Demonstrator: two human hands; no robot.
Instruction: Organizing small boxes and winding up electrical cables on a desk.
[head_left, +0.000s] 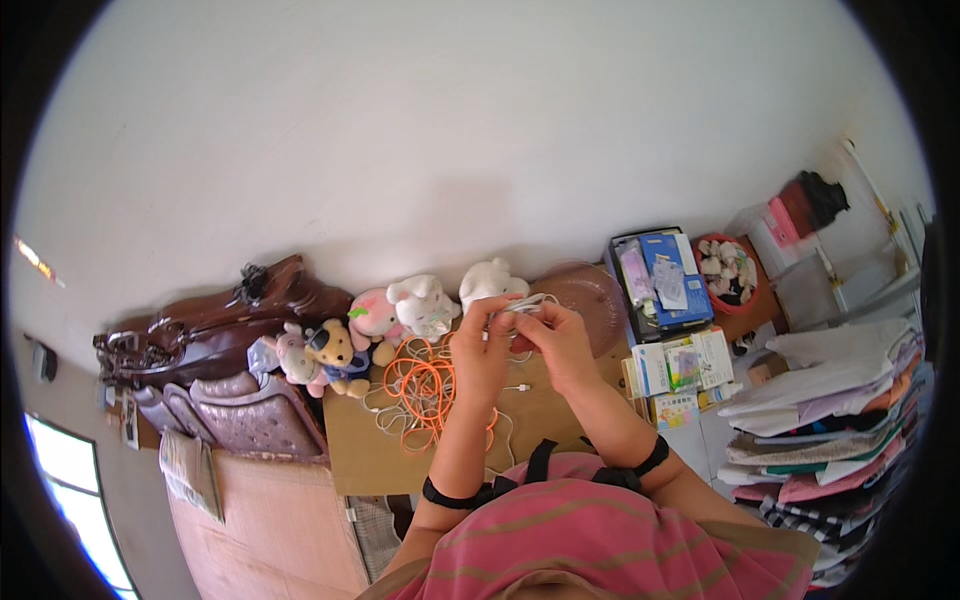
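Observation:
My left hand (481, 346) and my right hand (559, 341) are raised close together over a wooden table (375, 469). Between their fingertips they grip a looped pale cable (531, 301). Part of the loop is hidden behind the fingers. A white cable plug (517, 388) shows below the hands, between my forearms. Left of my left forearm, a tangle of orange cable (417, 382) lies on the table. Thin grey-white cables (382, 421) are mixed in with it.
Plush toys, among them a teddy bear (335, 349) and a white one (424, 304), sit along the table's back left. A clear round plastic tray (600, 315) stands behind my right hand. To the right are a filled black box (624, 300), medicine boxes (679, 364) and hanging clothes (832, 397).

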